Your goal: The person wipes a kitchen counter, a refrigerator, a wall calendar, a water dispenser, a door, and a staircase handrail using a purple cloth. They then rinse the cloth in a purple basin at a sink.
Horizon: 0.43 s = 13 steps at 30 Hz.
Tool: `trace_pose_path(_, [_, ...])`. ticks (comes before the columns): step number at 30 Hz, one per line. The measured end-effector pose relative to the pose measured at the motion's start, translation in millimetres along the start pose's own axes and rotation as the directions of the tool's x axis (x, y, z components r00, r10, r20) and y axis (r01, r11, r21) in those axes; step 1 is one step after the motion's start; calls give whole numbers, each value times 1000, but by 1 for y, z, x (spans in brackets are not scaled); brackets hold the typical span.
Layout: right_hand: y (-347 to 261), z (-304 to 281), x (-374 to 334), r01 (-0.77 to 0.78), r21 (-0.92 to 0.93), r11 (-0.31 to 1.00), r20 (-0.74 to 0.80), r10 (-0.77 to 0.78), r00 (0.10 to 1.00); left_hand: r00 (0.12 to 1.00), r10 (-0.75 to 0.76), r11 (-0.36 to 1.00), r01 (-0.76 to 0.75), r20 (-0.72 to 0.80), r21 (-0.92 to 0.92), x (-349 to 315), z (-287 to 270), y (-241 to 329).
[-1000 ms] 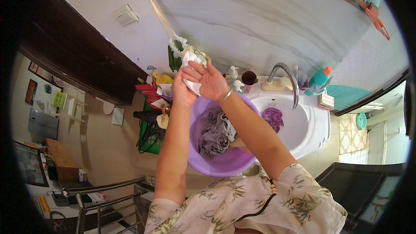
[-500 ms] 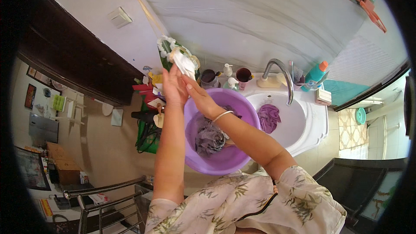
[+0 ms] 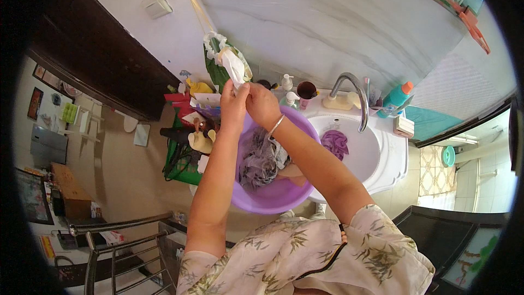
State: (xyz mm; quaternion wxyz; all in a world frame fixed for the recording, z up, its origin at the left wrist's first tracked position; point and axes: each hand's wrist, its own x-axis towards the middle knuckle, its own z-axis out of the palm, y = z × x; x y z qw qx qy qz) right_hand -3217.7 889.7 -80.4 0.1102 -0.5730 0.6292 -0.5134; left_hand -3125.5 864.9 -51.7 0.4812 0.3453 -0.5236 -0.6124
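Note:
My left hand (image 3: 234, 108) and right hand (image 3: 263, 106) meet above the far rim of a purple basin (image 3: 248, 203). Both are closed round the lower end of a white tissue-like sheet (image 3: 233, 68); whether it is paper or cloth I cannot tell. Its upper end lies against a green bag with a white ruffle (image 3: 212, 39), which hangs by straps on the wall. Wet grey mesh laundry (image 3: 260, 165) and a beige piece (image 3: 292, 175) lie in the basin below my forearms. A bracelet circles my right wrist.
To the right, a white sink (image 3: 363, 155) holds a purple cloth (image 3: 334, 145) beneath a curved chrome tap (image 3: 345, 78). Pump bottles, a dark cup (image 3: 307, 90) and a teal bottle (image 3: 397, 98) line the counter. A green crate (image 3: 185, 172) of odds and ends stands left of the basin.
My hands have gone from flat, stretched fingers near the white sheet to closed fingers round its lower end. The sheet now hangs straighter, and the view has shifted slightly.

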Motion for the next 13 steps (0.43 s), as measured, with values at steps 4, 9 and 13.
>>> trace_pose_path(4, [3, -24, 8, -69, -176, 982, 202, 105, 974, 994, -92, 996, 92, -61, 6, -16, 4, 11])
trace_pose_path(9, [1, -106, -14, 13, 183, 983, 61, -24, 998, 994, 81, 995, -76, -69, 68, -33, -8, 20])
trace_pose_path(13, [-71, -274, -39, 429, 168, 887, -252, -382, 889, 825, 564, 809, -560, 33, 179, -87, 19, 129])
